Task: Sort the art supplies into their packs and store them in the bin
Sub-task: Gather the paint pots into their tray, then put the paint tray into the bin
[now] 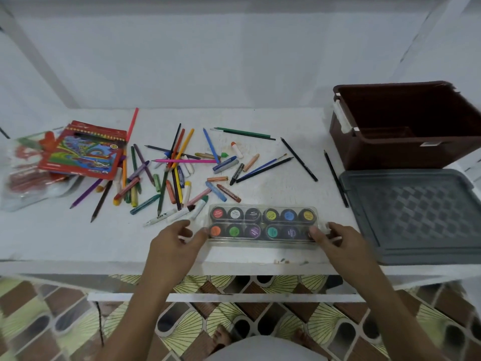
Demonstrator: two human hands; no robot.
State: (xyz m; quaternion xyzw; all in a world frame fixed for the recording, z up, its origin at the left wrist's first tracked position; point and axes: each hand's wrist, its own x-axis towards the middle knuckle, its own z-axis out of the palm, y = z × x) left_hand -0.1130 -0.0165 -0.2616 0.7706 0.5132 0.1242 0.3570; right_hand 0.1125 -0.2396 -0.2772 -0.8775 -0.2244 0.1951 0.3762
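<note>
Paint pots sit in a clear plastic case [263, 225] at the near edge of the white table [52, 230], two rows of six with coloured lids. Both hands hold this case by its ends. The left hand [173, 242] grips the left end, with the thumb on the near corner and the other fingers curled behind the end. The right hand [338, 241] grips the right end in the same way, its thumb pressing on the last pot of the near row.

Behind the case, loose pencils and crayons [179, 168] lie scattered over the middle of the table, many crossing each other. At the far left a red pencil pack [83, 152] lies on top of a clear plastic bag [23, 178]. At the far right stands the brown bin [406, 126], open. Its grey lid [413, 217] lies flat on the table just in front of it, to the right of the case. One dark pencil [335, 178] lies alone, beside the left edge of the lid.
</note>
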